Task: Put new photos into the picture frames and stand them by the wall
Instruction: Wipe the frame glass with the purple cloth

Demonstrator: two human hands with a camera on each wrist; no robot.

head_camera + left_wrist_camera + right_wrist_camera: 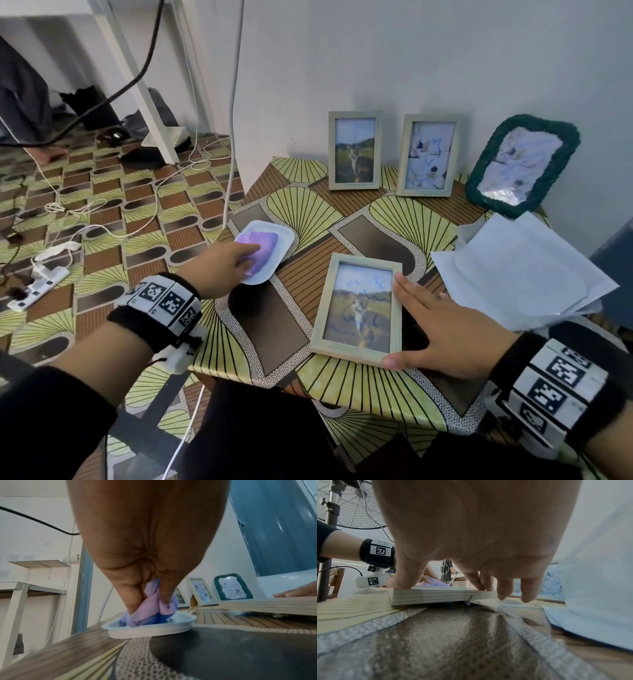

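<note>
Under the flat, spread right hand (442,329) lies the frame (356,310); left hand (222,263) pinches cloth (263,246).

Even, soft light is filling the head view; shadows on the table (342,219) are staying faint. Glare is washing across the green-rimmed frame (522,164) by the wall, whitening its lower glass. Pale reflections are streaking the glass of the flat frame (358,308). Straight lines are bowing toward the edges of the head view. In the left wrist view the hand (150,545) is filling the frame, soft and shaded underneath; the near tabletop is smearing into blur. In the right wrist view the foreground cloth is lying out of focus, with a bright sheen on its dark patch, and the white paper (597,561) at right is blowing out pale.
</note>
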